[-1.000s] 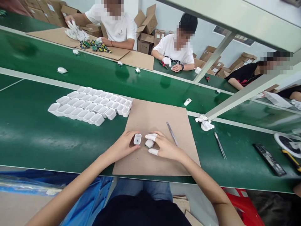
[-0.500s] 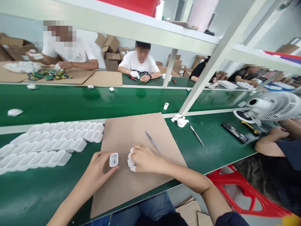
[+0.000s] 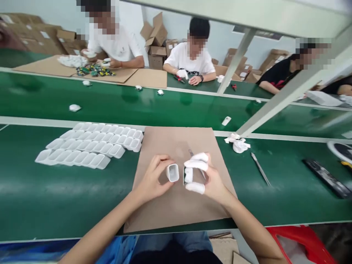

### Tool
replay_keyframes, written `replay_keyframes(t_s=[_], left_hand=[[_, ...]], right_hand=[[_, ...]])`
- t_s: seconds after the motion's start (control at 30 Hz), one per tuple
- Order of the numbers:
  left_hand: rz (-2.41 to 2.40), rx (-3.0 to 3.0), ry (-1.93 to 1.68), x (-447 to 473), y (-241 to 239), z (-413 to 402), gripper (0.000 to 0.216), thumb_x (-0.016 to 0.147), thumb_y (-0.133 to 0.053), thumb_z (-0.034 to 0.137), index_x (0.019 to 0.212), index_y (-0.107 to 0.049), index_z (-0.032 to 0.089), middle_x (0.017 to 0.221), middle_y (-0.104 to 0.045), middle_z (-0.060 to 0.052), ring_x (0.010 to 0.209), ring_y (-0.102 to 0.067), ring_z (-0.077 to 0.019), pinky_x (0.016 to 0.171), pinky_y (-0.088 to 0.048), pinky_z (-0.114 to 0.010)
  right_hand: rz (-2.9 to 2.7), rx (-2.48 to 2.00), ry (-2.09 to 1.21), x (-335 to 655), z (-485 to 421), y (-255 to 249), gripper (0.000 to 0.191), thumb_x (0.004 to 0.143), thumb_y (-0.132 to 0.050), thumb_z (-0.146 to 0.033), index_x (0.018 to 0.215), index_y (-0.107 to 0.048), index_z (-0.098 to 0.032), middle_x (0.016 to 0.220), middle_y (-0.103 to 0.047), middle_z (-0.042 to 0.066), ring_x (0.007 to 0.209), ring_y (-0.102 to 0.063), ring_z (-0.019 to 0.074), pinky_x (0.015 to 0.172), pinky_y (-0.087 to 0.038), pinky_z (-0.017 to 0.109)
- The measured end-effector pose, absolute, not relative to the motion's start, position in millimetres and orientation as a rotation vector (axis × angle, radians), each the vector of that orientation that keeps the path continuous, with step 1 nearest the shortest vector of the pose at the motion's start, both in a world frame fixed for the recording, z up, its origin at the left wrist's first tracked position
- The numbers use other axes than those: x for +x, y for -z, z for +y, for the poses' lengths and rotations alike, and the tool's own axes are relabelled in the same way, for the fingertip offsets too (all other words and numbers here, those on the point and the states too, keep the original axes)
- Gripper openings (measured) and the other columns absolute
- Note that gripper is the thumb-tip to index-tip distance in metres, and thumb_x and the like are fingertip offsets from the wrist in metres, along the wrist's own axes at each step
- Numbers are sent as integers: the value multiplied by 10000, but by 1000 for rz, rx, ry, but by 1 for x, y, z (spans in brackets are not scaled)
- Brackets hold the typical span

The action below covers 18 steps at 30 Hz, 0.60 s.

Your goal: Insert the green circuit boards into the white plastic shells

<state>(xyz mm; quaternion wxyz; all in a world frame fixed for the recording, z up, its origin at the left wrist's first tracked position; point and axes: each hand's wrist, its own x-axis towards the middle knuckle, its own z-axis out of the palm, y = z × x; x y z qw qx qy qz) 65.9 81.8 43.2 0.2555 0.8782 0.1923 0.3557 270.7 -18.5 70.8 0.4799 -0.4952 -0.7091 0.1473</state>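
Over a brown cardboard sheet (image 3: pixel 176 209), my left hand (image 3: pixel 152 181) grips a small white plastic shell (image 3: pixel 173 172) with its hollow side turned toward me. My right hand (image 3: pixel 205 178), with white finger cots on the fingertips, pinches a small white part (image 3: pixel 188 175) right beside the shell, almost touching it. A thin metal tool (image 3: pixel 191 153) lies on the cardboard just behind my right fingers, mostly hidden by them.
Rows of several white shells (image 3: pixel 90 145) stand left on the green bench (image 3: pixel 55 190). Crumpled white wipes (image 3: pixel 238 143), a metal rod (image 3: pixel 260 169) and a dark flat device (image 3: pixel 326 176) lie right. Loose white parts sit on the conveyor belt (image 3: pixel 110 102). Other people work across it.
Both hands have lifted off the cardboard and come together; the shell is now turned with its open side facing me. The camera view has swung back left and downward.
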Motion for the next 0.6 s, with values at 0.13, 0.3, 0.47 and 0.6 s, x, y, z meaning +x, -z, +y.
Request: replay_keyframes(t_s=[0.13, 0.3, 0.47, 0.6], left_hand=[[283, 2277, -990, 64, -40, 74, 416, 882, -632, 233, 1285, -530, 237, 1125, -646, -113, 1054, -621, -260, 896, -541, -408], [214, 2211, -965, 69, -38, 72, 446, 885, -647, 210, 1308, -509, 228, 1152, -673, -129, 1108, -628, -267, 937, -539, -440], [394, 1959, -1022, 66, -30, 68, 401, 765, -819, 340, 943, -475, 236, 989, -688, -68, 940, -700, -227, 797, -574, -368], [604, 1663, -904, 65, -34, 66, 495, 714, -859, 411, 821, -410, 233, 949, -726, -65, 898, -729, -226, 787, -585, -366]], right_hand=[[-1747, -1135, -388, 254, -27, -69, 373, 903, -712, -384, 1257, -595, -366, 1065, -614, 43, 1032, -591, 236, 900, -520, 433], [-1630, -1130, -416, 248, -27, -61, 411, 904, -688, -434, 1295, -583, -362, 1025, -645, 62, 995, -608, 259, 852, -553, 455], [-1436, -1106, -626, 254, -23, -55, 375, 921, -655, -458, 1267, -583, -332, 1081, -627, 81, 1033, -621, 253, 839, -576, 439], [-1370, -1102, -707, 254, -21, -49, 372, 917, -670, -421, 1263, -587, -311, 1162, -634, 91, 1109, -620, 251, 901, -567, 448]])
